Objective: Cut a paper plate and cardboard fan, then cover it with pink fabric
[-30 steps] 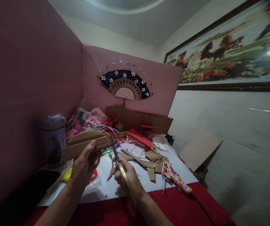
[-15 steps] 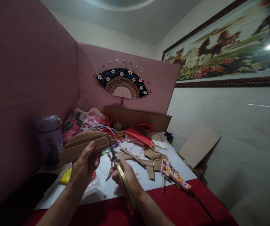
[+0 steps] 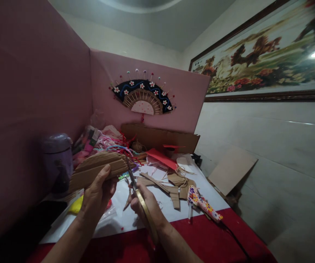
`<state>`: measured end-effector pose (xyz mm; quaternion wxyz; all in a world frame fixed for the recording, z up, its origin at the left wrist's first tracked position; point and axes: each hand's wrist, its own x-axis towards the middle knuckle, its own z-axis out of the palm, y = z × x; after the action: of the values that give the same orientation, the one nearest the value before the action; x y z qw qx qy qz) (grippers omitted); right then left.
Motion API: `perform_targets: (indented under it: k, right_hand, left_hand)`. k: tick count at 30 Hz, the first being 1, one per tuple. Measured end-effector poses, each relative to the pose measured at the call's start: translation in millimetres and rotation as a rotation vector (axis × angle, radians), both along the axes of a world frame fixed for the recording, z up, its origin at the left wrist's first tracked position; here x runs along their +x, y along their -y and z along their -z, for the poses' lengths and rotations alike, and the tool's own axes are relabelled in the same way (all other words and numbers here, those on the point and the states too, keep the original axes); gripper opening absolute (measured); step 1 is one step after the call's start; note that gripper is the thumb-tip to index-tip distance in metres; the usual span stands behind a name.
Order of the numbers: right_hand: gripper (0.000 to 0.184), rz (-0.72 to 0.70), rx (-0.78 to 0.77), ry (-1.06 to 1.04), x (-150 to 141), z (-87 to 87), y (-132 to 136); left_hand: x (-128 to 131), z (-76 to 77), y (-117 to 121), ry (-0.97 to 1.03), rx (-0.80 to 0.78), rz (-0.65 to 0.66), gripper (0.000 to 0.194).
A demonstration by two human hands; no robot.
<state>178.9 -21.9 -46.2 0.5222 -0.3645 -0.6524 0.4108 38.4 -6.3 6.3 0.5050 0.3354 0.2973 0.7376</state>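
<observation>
My left hand [image 3: 99, 186] grips a curved piece of brown corrugated cardboard [image 3: 97, 168], thumb on its face and fingers behind. It is held above the table, with its rounded edge up. My right hand [image 3: 146, 204] is closed round a pair of scissors [image 3: 144, 206] with gold-coloured handles. Their dark blades point up at the right end of the cardboard. Whether the blades are apart is hard to make out. Below the scissors a thin cardboard offcut [image 3: 128, 201] lies on the white sheet [image 3: 113, 226].
Cardboard scraps [image 3: 175, 195] and a flower-patterned glue gun [image 3: 203, 204] with a cord lie to the right. A purple cup [image 3: 57, 160] stands left, near pipe cleaners [image 3: 116, 148]. Red paper [image 3: 161, 159] lies farther back. A decorated fan [image 3: 143, 96] hangs on the pink board [image 3: 184, 95].
The view has turned slightly to the right since the first frame. Both hands keep their grip on the cardboard and the scissors. From the middle frame to now almost nothing differs.
</observation>
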Motion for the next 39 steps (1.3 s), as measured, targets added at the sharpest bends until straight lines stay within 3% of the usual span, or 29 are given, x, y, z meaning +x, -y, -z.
perform_targets:
  k: [9, 15, 23, 34, 39]
  right_hand:
    - [0.052, 0.016, 0.03, 0.01, 0.1, -4.1, 2.3]
    - [0.061, -0.036, -0.053, -0.059, 0.1, -9.9, 7.4]
    - [0.055, -0.054, -0.099, -0.147, -3.0, -2.7, 2.0]
    - [0.047, 0.023, -0.088, -0.112, -7.7, 5.0, -3.0]
    - [0.055, 0.003, -0.1, -0.043, -3.6, 4.1, -5.8]
  left_hand:
    - [0.3, -1.4, 0.0, 0.018, -0.014, 0.011, 0.021]
    - [-0.5, 3.1, -1.6, 0.002, -0.019, 0.042, 0.02]
    - [-0.1, 4.3, -2.4, 0.028, -0.023, 0.06, 0.023]
    - [-3.9, 6.3, -6.4, 0.035, -0.036, 0.062, 0.023]
    - [-6.6, 6.3, -7.6, 0.075, -0.089, 0.044, 0.023]
